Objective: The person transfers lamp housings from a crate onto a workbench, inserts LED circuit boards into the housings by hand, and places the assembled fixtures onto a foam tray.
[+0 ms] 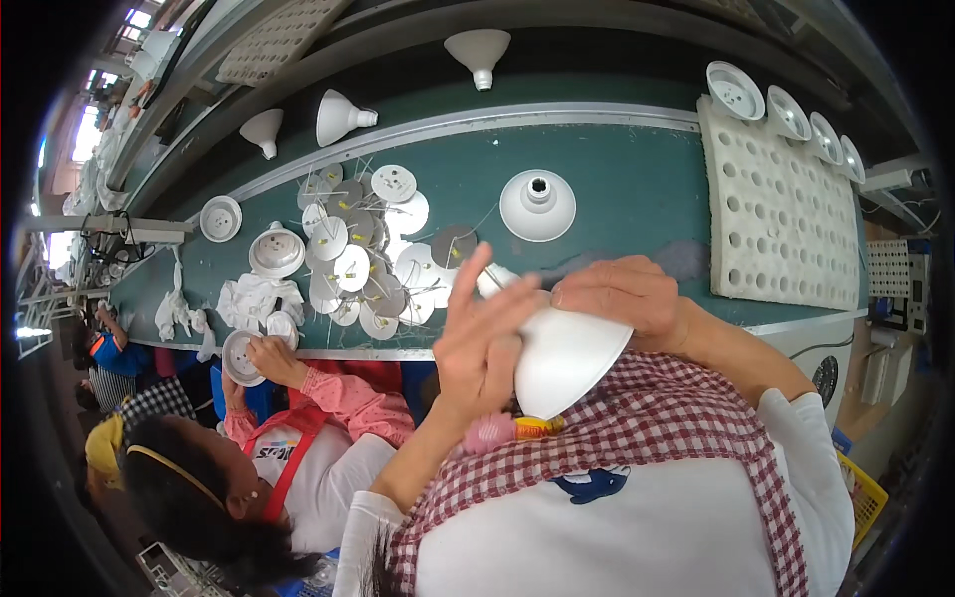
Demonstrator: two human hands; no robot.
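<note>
A white cone-shaped lamp housing (572, 360) lies tilted in front of my apron, its wide end toward me. My right hand (622, 298) is closed on its upper side, fingers bent over it. My left hand (484, 343), blurred by motion, is beside the narrow end with its fingers stretched and apart. A small white part of the neck (494, 280) shows behind the left fingers. Beyond my hands, another white lamp housing (537, 206) stands on the green table with its socket end up. To its left lies a pile of round white and grey discs (353, 264) with wires.
A white board with rows of holes (781, 204) lies at the right, several lamp housings (736, 92) along its far edge. More housings (477, 55) rest beyond the metal rail (597, 114). At left, a co-worker (298, 468) handles a white round housing (242, 358) near white cloths (261, 301).
</note>
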